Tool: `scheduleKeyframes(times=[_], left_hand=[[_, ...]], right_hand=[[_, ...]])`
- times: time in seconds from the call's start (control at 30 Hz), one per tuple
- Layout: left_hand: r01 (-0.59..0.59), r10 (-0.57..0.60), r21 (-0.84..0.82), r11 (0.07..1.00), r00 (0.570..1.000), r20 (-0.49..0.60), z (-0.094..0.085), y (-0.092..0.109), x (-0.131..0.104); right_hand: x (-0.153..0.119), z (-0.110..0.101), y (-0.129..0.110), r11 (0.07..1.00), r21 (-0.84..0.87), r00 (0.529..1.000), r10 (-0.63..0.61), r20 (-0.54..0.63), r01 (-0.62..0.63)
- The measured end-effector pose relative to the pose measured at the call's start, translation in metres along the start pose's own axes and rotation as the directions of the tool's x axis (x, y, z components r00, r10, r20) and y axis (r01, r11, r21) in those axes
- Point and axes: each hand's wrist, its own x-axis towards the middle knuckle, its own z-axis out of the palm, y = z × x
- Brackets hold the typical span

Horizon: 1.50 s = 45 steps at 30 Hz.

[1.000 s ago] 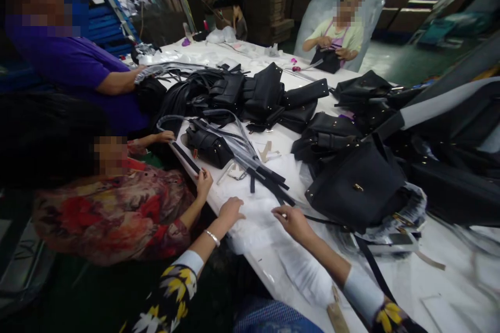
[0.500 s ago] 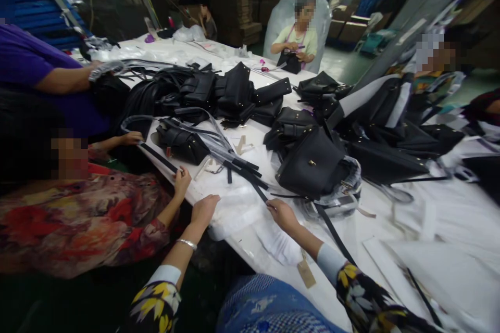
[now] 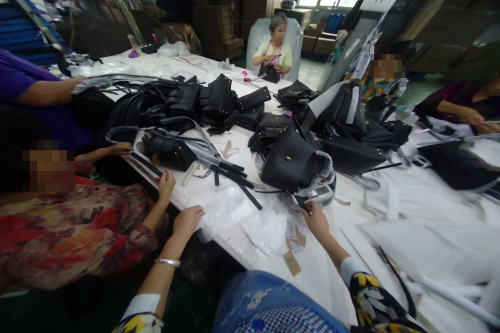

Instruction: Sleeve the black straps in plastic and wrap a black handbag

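My right hand (image 3: pixel 317 222) is closed on the end of a black strap (image 3: pixel 301 203), right in front of a black handbag (image 3: pixel 285 166) with a small gold clasp and plastic-wrapped parts. My left hand (image 3: pixel 189 222) is at the table's near edge, fingers pinched together beside white translucent plastic bags (image 3: pixel 230 205). Whatever it may hold is too small to make out. Between my hands and farther back, several loose black straps (image 3: pixel 234 173) lie partly in clear plastic. Brown paper tags (image 3: pixel 292 263) rest on the white table (image 3: pixel 250 250) below my right hand.
To my left, a co-worker in a floral top (image 3: pixel 109 218) stretches a black strap (image 3: pixel 145 164) with both hands. More black bags (image 3: pixel 219 99) are heaped across the table. Other people sit on the far and right sides. White sheets (image 3: pixel 437 239) cover the right side.
My right hand has left the strap in the middle, which now lies on the table, and moved right to a strap by the handbag. My left hand stays near the edge. The view has turned right.
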Motion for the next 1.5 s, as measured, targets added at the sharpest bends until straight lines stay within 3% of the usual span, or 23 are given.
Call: scheduleKeyframes(times=[0.2,0.33,0.43,0.5,0.57,0.67,0.8,0.87,1.0,1.07,1.17,1.33,1.4,1.5], left_hand=[[0.024,-0.046,-0.212,0.977,0.994,-0.099,-0.015,0.005,-0.012],[0.103,-0.14,-0.463,0.88,0.989,-0.047,-0.019,0.009,-0.028],[0.153,-0.176,-0.651,0.743,0.984,0.03,-0.006,0.021,-0.05],[0.206,-0.196,-0.808,0.551,0.974,0.115,0.006,0.034,-0.068],[0.278,-0.183,-0.922,0.268,0.955,0.235,0.02,0.048,-0.088],[0.372,-0.11,-0.921,-0.116,0.917,0.384,0.036,0.069,-0.117],[0.431,-0.015,-0.812,-0.393,0.88,0.474,0.04,0.091,-0.145],[0.383,-0.02,-0.825,-0.416,0.903,0.429,0.034,0.099,-0.154],[0.238,-0.087,-0.877,-0.417,0.95,0.299,0.021,0.111,-0.167],[0.181,-0.116,-0.895,-0.408,0.962,0.247,0.017,0.117,-0.173],[0.126,-0.11,-0.919,-0.373,0.978,0.179,0.016,0.127,-0.184],[0.139,-0.083,-0.959,-0.246,0.983,0.164,0.022,0.134,-0.201],[0.132,-0.115,-0.967,-0.216,0.98,0.16,0.025,0.131,-0.203],[0.099,-0.198,-0.955,-0.278,0.967,0.158,0.024,0.122,-0.2]], right_hand=[[-0.001,-0.006,-0.006,0.978,0.181,0.966,0.057,0.254,-0.105],[-0.039,-0.017,-0.019,0.898,0.393,0.872,-0.022,0.49,-0.198],[-0.08,-0.018,-0.039,0.812,0.535,0.789,-0.162,0.593,-0.235],[-0.104,-0.016,-0.058,0.761,0.603,0.752,-0.248,0.611,-0.239],[-0.122,-0.014,-0.078,0.719,0.656,0.73,-0.317,0.606,-0.232],[-0.137,-0.014,-0.103,0.671,0.708,0.686,-0.408,0.602,-0.223],[-0.146,-0.016,-0.122,0.631,0.742,0.606,-0.506,0.614,-0.226],[-0.151,-0.017,-0.128,0.639,0.745,0.611,-0.516,0.6,-0.192],[-0.167,-0.018,-0.142,0.758,0.651,0.755,-0.444,0.482,0.03],[-0.175,-0.019,-0.149,0.79,0.586,0.797,-0.466,0.385,0.179],[-0.184,-0.02,-0.16,0.796,0.538,0.788,-0.509,0.348,0.276],[-0.187,-0.021,-0.168,0.836,0.5,0.808,-0.447,0.385,0.225],[-0.188,-0.023,-0.169,0.813,0.525,0.777,-0.494,0.39,0.253],[-0.191,-0.029,-0.167,0.776,0.559,0.718,-0.565,0.407,0.293]])
